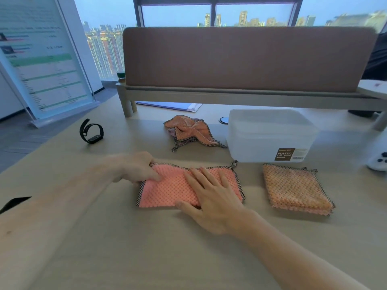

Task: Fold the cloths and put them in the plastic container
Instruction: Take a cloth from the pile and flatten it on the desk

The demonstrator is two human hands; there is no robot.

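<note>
A pink cloth [167, 191] with a checked border lies folded in half on the table in front of me. My left hand [136, 168] pinches its upper left corner. My right hand [209, 197] lies flat on the cloth's right half, fingers spread. To the right rests a folded orange-pink cloth [295, 187], a neat square. Behind the pink one sits a crumpled orange-pink cloth [188, 130]. The translucent plastic container [270, 132] with a brown label stands at the back right, just behind the folded cloth.
A black smartwatch [91, 131] stands at the back left. A brown desk divider [247, 59] on a raised shelf closes the far side, with papers [173, 106] under it. A white controller [378, 162] lies at the right edge.
</note>
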